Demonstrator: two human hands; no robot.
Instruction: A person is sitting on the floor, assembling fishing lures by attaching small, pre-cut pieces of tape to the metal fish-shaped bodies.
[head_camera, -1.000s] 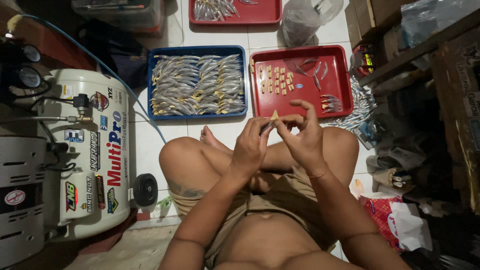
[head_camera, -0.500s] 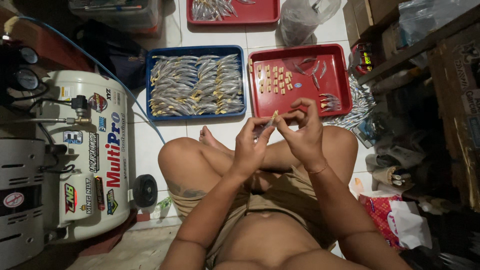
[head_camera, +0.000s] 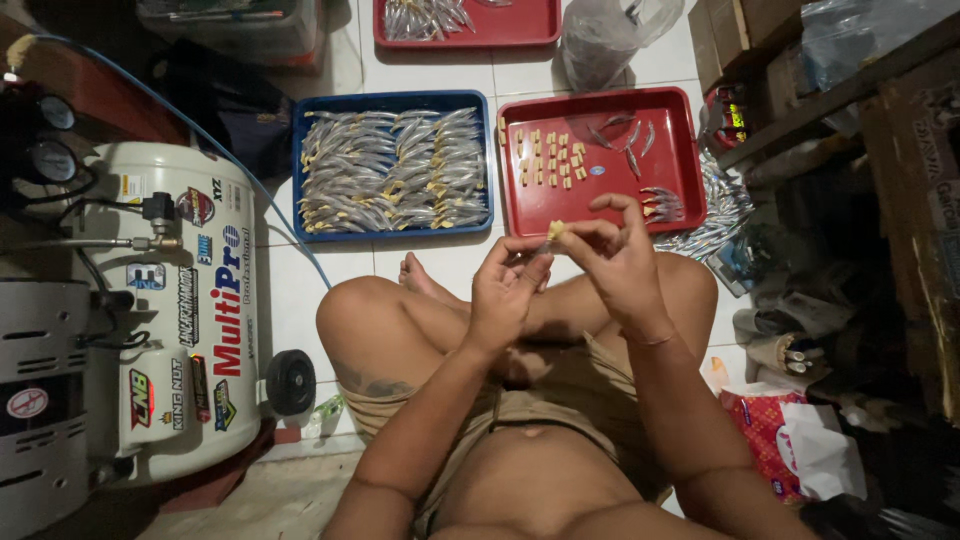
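— White tiled floor, seen from the head camera. Blue tray packed with silvery fish-shaped lures; red tray beside it with small yellow pieces and a few lures.

— And the hands?

— Raised together over crossed legs, just in front of the red tray. Right hand pinching a small yellow piece at its fingertips. Left hand curled, fingers closed against the same piece. White air compressor off to the left.
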